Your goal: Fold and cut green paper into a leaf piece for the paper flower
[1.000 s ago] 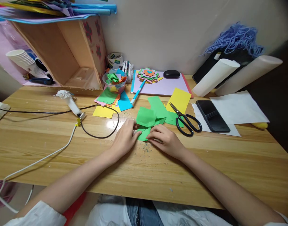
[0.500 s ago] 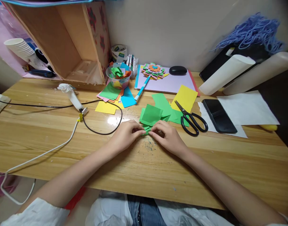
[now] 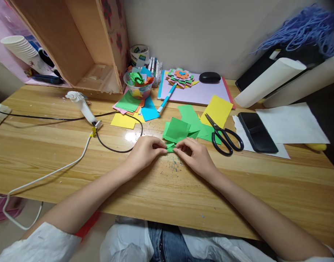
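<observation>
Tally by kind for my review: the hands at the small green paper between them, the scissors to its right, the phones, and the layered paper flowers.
Hands at the small green paper: 2, left hand and right hand
Scissors: 1
Phone: 1
Layered paper flower: 1
Total: 5

A pale wooden desk [image 3: 169, 196] is serving as a craft corner. Black-handled metal scissors [image 3: 218, 128] are overlapping flat green paper pieces [image 3: 178, 130].

Wooden desk [image 3: 167, 193] bears scissors [image 3: 218, 128], green paper [image 3: 190, 118] left of and partly under them, glue gun [image 3: 86, 109] well left, white sheets [image 3: 292, 123] just right.
</observation>
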